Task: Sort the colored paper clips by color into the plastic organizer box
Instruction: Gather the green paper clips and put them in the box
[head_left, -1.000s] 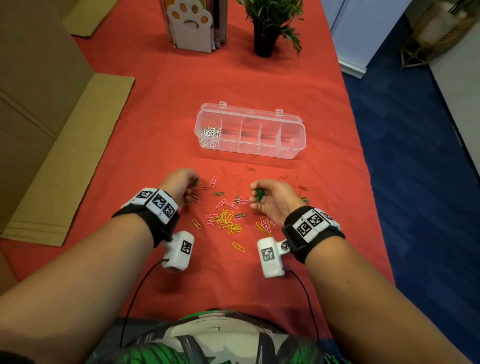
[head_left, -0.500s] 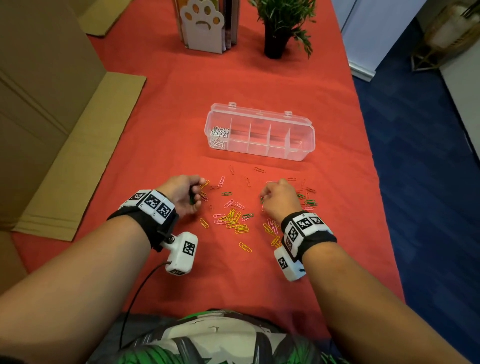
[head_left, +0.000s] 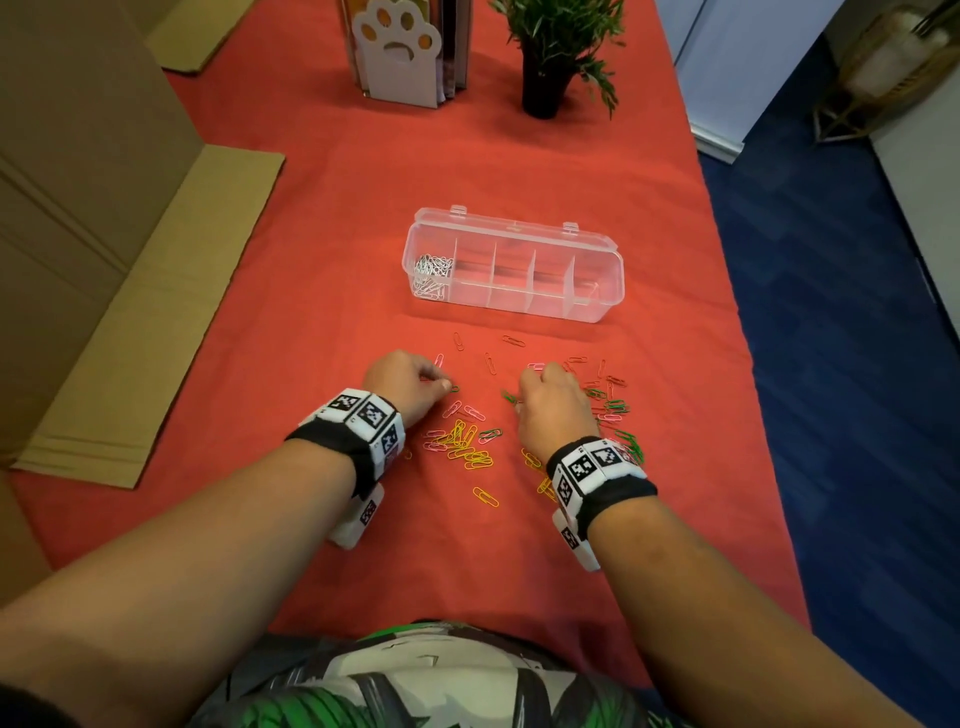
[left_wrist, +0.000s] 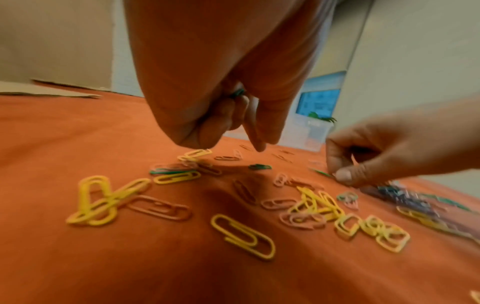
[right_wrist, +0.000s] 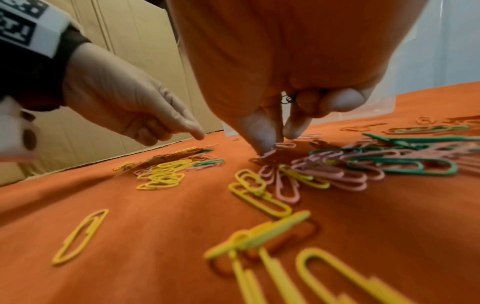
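Observation:
A clear plastic organizer box (head_left: 597, 291) stands on the red cloth, with silvery clips (head_left: 430, 275) in its leftmost compartment. Yellow, pink and green paper clips (head_left: 467, 447) lie scattered in front of it. My left hand (head_left: 441, 385) has green clips (left_wrist: 237, 93) tucked in its curled fingers, and its index finger points down beside a loose green clip (left_wrist: 259, 167). My right hand (head_left: 550, 400) hangs palm down over the clips, a dark clip (right_wrist: 287, 99) held in its curled fingers. Its thumb and forefinger (right_wrist: 262, 131) touch down on a pink clip (right_wrist: 270, 153).
Flat cardboard (head_left: 130, 338) and a big cardboard box (head_left: 62, 182) lie along the left. A paw-print book holder (head_left: 400, 52) and a potted plant (head_left: 550, 52) stand at the far end. On the right the table edge drops to blue floor (head_left: 857, 364).
My right hand has turned palm down and dropped onto the clips further right. My left hand has reached forward to a green clip.

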